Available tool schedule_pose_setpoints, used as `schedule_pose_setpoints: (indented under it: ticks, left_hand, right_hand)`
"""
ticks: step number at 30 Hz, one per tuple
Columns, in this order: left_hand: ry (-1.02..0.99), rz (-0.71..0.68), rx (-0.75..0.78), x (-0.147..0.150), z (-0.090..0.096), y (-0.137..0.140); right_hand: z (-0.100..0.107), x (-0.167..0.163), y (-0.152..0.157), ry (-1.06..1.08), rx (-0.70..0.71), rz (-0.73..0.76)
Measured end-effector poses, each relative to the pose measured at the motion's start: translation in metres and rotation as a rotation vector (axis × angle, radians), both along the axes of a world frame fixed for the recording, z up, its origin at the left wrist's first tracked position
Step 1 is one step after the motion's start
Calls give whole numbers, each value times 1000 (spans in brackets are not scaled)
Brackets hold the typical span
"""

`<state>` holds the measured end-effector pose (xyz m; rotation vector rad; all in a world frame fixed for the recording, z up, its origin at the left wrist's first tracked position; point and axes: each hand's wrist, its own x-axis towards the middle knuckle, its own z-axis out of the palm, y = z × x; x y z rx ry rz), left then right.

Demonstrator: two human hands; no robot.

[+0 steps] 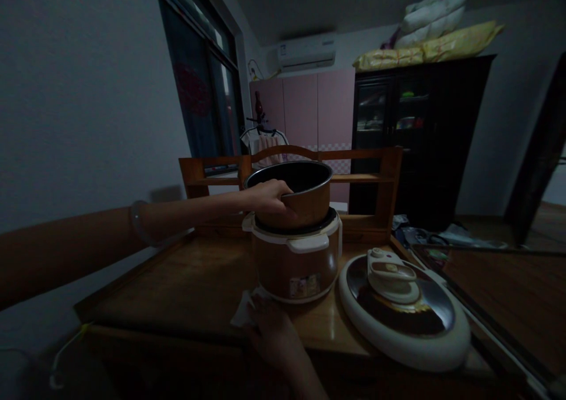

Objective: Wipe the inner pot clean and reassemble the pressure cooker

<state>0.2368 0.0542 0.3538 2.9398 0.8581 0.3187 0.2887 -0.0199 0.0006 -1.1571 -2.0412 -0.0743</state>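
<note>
My left hand grips the near left rim of an inner pot, thumb over the edge and fingers against its outside. The pot is dark inside and golden brown outside. It is raised partly out of the brown and white pressure cooker and tilts slightly. Low in front of the cooker, my right hand holds a crumpled white tissue against the wooden desk. Its fingertips are dim and partly hidden. The cooker's round lid, with a white rim and handle, lies to the right.
A low wooden shelf runs along the back of the desk. A wall rises on the left. A white cord hangs by the desk's left front corner. Behind are a pink cabinet and a dark cabinet.
</note>
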Motion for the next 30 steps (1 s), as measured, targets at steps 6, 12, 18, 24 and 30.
schedule_pose_setpoints:
  ticks: [6,12,18,24,30]
  left_hand:
    - [13,20,-1,4,-6,-1]
    - [95,18,9,10,-16,8]
    - [121,-30,32,15,-31,22]
    - [90,-92,-58,14,-41,27]
    - [87,-107,-86,14,-42,31]
  right_hand:
    - [0,0,1,-1,-6,-2]
    - [3,0,0,10,-6,6]
    - [0,0,1,25,-5,6]
    - [3,1,-1,15,-35,15]
    - [4,0,-2,26,-43,1]
